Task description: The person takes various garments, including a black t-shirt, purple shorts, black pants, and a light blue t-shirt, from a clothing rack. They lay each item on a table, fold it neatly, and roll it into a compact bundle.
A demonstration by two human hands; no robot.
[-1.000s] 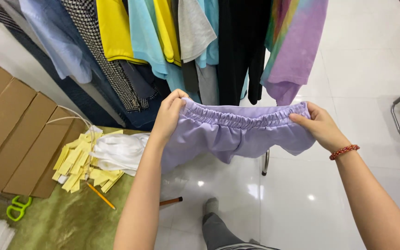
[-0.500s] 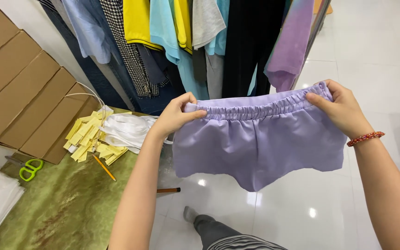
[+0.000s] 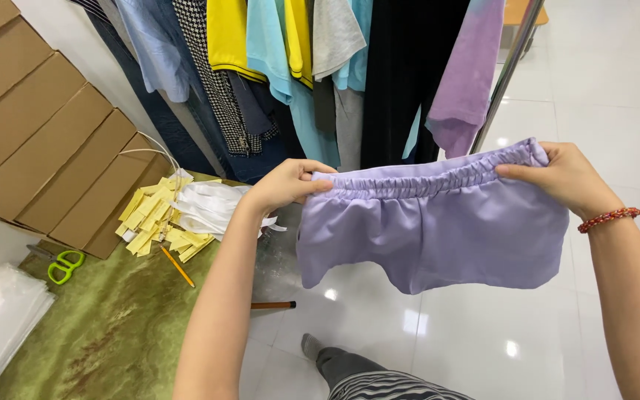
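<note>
Shorts [image 3: 438,230] hung spread by the elastic waistband, left hand [image 3: 284,185] and right hand [image 3: 568,178] each pinching a corner; folding probably demanded bringing both together.

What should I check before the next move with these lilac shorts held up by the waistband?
1. Left hand grips one waistband end: ok.
2. Right hand grips the other end: ok.
3. Lilac shorts hang flat and spread, legs downward: ok.
4. Shorts clear of the hanging clothes behind: ok.
5. Green table has bare space; scissors and pencil lie left of it: ok.
6. Front or back side facing: cannot tell.
</note>
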